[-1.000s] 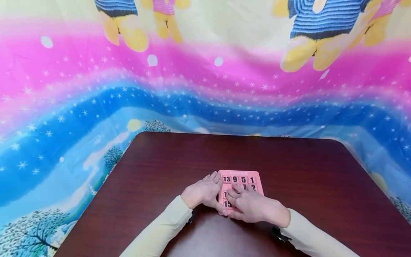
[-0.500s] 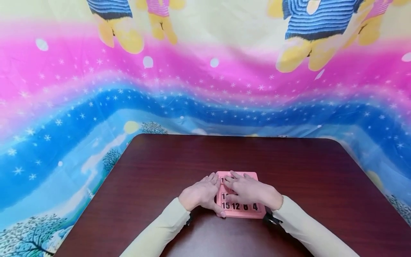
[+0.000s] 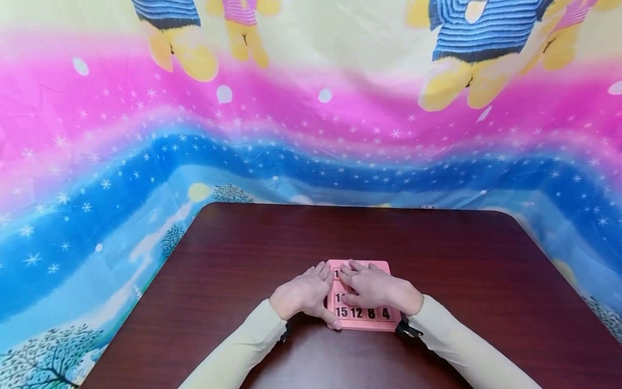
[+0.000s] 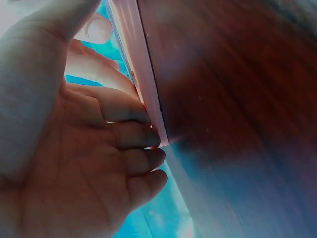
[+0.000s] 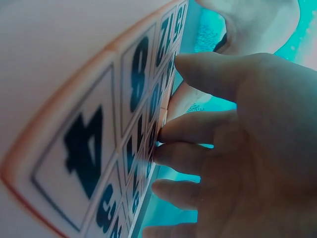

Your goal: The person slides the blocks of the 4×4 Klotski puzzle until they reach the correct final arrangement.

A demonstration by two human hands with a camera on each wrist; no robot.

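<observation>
A pink sliding number puzzle (image 3: 366, 324) lies flat on the dark wooden table, its bottom row reading 15, 12, 8, 4. My left hand (image 3: 307, 292) rests along its left side, thumb at the near left corner. In the left wrist view, the fingertips touch the puzzle's side edge (image 4: 151, 74). Over the upper rows lies my right hand (image 3: 378, 287), fingers spread and hiding most of the tiles there. The right wrist view has its fingertips against the tiles, with the 4 tile (image 5: 84, 153) large and uncovered in front.
The dark brown table (image 3: 252, 243) has rounded far corners. Behind and beside it hangs a colourful cloth (image 3: 301, 124) with snowflakes, trees and bear figures. Dark straps show at both wrists, by the cream sleeves (image 3: 233, 346).
My right hand has moved away from me, from the lower tiles to the upper rows, uncovering the bottom row. It has stayed there over the last half second. My left hand keeps its place.
</observation>
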